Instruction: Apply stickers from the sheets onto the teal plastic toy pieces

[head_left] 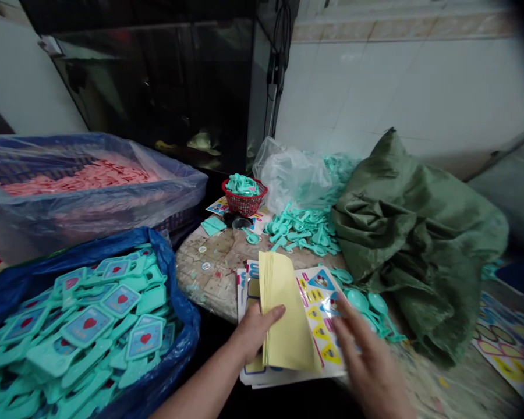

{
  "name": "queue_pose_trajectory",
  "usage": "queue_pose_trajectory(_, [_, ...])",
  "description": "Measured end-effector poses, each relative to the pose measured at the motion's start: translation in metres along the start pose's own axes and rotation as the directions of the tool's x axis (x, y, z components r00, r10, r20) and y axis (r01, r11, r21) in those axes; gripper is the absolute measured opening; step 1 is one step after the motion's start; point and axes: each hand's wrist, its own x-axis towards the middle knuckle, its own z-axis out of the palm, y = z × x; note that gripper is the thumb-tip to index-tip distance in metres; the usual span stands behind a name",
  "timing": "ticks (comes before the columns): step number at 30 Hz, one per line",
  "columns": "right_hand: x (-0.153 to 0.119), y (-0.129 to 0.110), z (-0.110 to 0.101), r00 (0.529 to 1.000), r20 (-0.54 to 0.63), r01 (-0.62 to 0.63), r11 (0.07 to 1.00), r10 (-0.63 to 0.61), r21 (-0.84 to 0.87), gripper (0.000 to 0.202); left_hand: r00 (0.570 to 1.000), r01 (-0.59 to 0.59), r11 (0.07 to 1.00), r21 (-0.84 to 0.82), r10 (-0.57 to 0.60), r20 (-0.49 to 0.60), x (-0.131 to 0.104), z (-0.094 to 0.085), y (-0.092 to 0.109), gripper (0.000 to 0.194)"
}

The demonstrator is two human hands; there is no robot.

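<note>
My left hand (257, 326) grips a stack of yellow paper sheets (288, 320), its thumb pressed on top near the left edge. Beneath and beside the yellow stack lie printed sticker sheets (321, 314) with blue triangles and yellow shapes; their lower edges hang past the table's front. Blurred by motion, my right hand (367, 355) is at the right edge of the sticker sheets, fingers stretched out and holding nothing visible. Just behind it lie several turquoise plastic spoon-like pieces (358, 301).
At the left, a blue-lined bag (192, 314) holds turquoise pieces with heart stickers. Behind it stands a plastic-lined crate (174, 180) of pink pieces. A red basket (243, 205), a turquoise pile (305, 227) and a green sack (436, 221) occupy the worn table (213, 276).
</note>
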Motion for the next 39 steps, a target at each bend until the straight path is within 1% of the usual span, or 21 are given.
queue_pose_trajectory(2, [-0.006,0.006,0.034,0.989,0.102,0.111,0.994,-0.110,0.002,0.068,0.999,-0.024,1.000,-0.002,0.025,0.022,0.000,0.000,0.000,0.047])
queue_pose_trajectory(4, [-0.009,0.017,0.062,0.975,0.158,0.163,0.986,-0.156,-0.026,0.070,0.997,-0.045,0.999,-0.017,0.045,0.061,0.000,-0.001,-0.001,0.047])
queue_pose_trajectory(5, [-0.010,0.023,0.071,0.970,0.176,0.178,0.984,-0.170,-0.032,0.069,0.996,-0.053,0.998,-0.019,0.054,0.072,0.000,-0.002,-0.001,0.047])
queue_pose_trajectory(7, [-0.011,0.030,0.078,0.968,0.177,0.181,0.983,-0.176,-0.012,0.062,0.996,-0.052,0.999,-0.008,0.052,0.072,0.000,-0.003,-0.002,0.049])
queue_pose_trajectory(9, [-0.009,0.031,0.075,0.974,0.151,0.166,0.986,-0.169,0.032,0.056,0.998,-0.035,0.999,0.014,0.035,0.053,0.000,-0.004,-0.003,0.049])
queue_pose_trajectory(12, [-0.003,0.027,0.065,0.989,0.120,0.076,0.992,-0.088,0.100,0.047,0.999,-0.015,1.000,0.017,0.014,0.038,0.002,-0.004,-0.003,0.049])
queue_pose_trajectory(15, [0.006,0.025,0.045,0.981,0.185,-0.097,0.978,0.062,0.187,0.043,0.999,-0.031,1.000,0.000,0.031,0.039,0.000,-0.002,-0.002,0.046])
queue_pose_trajectory(17, [0.011,0.022,0.022,0.964,0.173,-0.237,0.950,0.203,0.203,0.050,0.999,-0.031,1.000,-0.004,0.031,0.031,-0.001,-0.001,0.000,0.046])
queue_pose_trajectory(19, [0.014,0.014,-0.004,0.952,0.014,-0.306,0.942,0.307,0.135,0.062,0.999,-0.019,1.000,-0.006,0.019,0.029,-0.003,0.000,0.001,0.046])
queue_pose_trajectory(21, [0.014,0.002,-0.020,0.951,-0.174,-0.255,0.967,0.255,0.024,0.070,0.999,-0.008,1.000,-0.014,0.009,0.035,-0.003,0.000,0.001,0.046])
queue_pose_trajectory(22, [0.012,-0.004,-0.021,0.963,-0.195,-0.192,0.981,0.186,-0.011,0.069,0.999,-0.007,1.000,-0.018,0.008,0.034,-0.003,0.000,0.001,0.046])
queue_pose_trajectory(23, [0.009,-0.009,-0.016,0.981,-0.161,-0.114,0.993,0.108,-0.025,0.068,0.999,-0.011,1.000,-0.022,0.012,0.032,-0.003,-0.001,0.001,0.047])
queue_pose_trajectory(24, [0.006,-0.012,-0.006,0.996,-0.085,-0.034,0.999,0.033,-0.013,0.065,0.999,-0.020,1.000,-0.022,0.021,0.029,-0.003,0.000,0.001,0.047])
queue_pose_trajectory(25, [0.002,-0.012,0.008,0.999,0.029,0.034,0.999,-0.034,0.016,0.062,0.999,-0.029,0.999,-0.018,0.029,0.025,-0.002,0.000,0.000,0.047])
queue_pose_trajectory(26, [-0.001,-0.010,0.024,0.988,0.111,0.108,0.994,-0.109,0.013,0.066,0.999,-0.036,0.999,-0.013,0.036,0.020,-0.002,0.000,0.000,0.046])
queue_pose_trajectory(27, [-0.003,-0.005,0.041,0.977,0.155,0.148,0.989,-0.143,-0.015,0.073,0.999,-0.038,0.999,-0.009,0.038,0.019,-0.002,0.000,0.000,0.046])
queue_pose_trajectory(29, [-0.006,0.008,0.067,0.969,0.180,0.183,0.982,-0.171,-0.051,0.071,0.999,-0.034,0.999,-0.005,0.034,0.026,-0.002,-0.001,-0.001,0.047])
queue_pose_trajectory(30, [-0.007,0.014,0.075,0.967,0.183,0.189,0.980,-0.176,-0.058,0.068,0.999,-0.032,0.999,-0.004,0.032,0.032,-0.002,-0.001,-0.001,0.047])
queue_pose_trajectory(32, [-0.007,0.024,0.081,0.965,0.182,0.197,0.980,-0.188,-0.035,0.062,0.998,-0.037,0.999,-0.008,0.037,0.047,-0.002,-0.003,-0.002,0.047])
queue_pose_trajectory(35, [-0.005,0.029,0.073,0.969,0.167,0.179,0.983,-0.183,0.039,0.056,0.996,-0.047,0.998,-0.031,0.050,0.071,-0.001,-0.006,-0.004,0.049])
queue_pose_trajectory(39, [0.000,0.026,0.066,0.988,0.126,0.077,0.988,-0.094,0.133,0.049,0.997,-0.010,0.999,-0.035,0.013,0.073,0.001,-0.005,-0.004,0.050])
